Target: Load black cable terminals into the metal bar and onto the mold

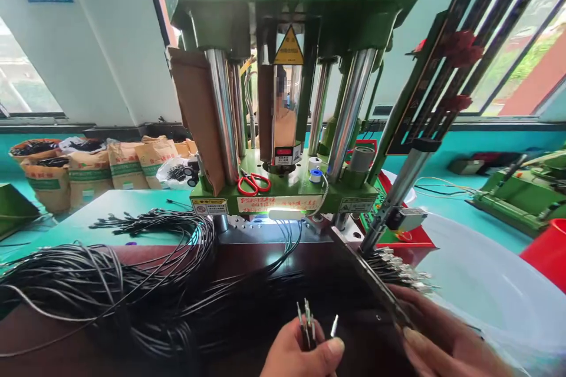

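My left hand (pixel 300 351) is at the bottom centre, closed around several thin black cables whose metal tips (pixel 308 319) stick up between the fingers. My right hand (pixel 442 336) is at the lower right, its fingers curled on a bunch of metal-tipped cable ends (pixel 400 271) lying over a dark angled bar (pixel 380 288). A big tangle of black cables (pixel 124 283) covers the bench to the left of both hands. Straight ahead stands a green vertical moulding machine (pixel 292 188) with chrome columns.
Red-handled scissors (pixel 253 184) and small tape rolls (pixel 315 172) lie on the machine's platen. A white plastic tub (pixel 486 283) sits at the right, a red bin (pixel 548 253) beyond it. Filled paper sacks (pixel 88 171) line the wall at the left.
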`<state>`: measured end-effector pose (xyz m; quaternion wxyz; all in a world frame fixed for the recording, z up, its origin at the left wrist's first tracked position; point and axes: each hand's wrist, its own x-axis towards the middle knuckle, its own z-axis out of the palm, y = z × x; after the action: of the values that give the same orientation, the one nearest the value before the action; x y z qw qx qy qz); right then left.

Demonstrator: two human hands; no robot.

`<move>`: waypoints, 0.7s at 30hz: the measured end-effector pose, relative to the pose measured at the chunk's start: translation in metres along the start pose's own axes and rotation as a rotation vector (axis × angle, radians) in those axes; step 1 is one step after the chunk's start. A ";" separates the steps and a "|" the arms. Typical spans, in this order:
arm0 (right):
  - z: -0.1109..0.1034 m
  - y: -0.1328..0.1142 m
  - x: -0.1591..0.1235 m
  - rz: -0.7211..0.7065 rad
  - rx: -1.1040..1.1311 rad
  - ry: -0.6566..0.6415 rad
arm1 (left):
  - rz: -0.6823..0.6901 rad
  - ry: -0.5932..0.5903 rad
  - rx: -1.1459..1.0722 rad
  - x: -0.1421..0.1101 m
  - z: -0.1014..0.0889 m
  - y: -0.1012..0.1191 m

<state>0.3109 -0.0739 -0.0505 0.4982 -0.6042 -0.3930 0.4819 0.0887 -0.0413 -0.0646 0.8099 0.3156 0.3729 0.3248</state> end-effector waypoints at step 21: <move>0.075 0.012 -0.001 -0.031 0.242 -0.039 | 0.011 0.075 0.316 0.010 0.013 0.002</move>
<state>0.2380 -0.0601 -0.0648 0.5672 -0.5240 -0.3510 0.5296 0.1042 -0.0357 -0.0601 0.7338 0.4288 0.4475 0.2782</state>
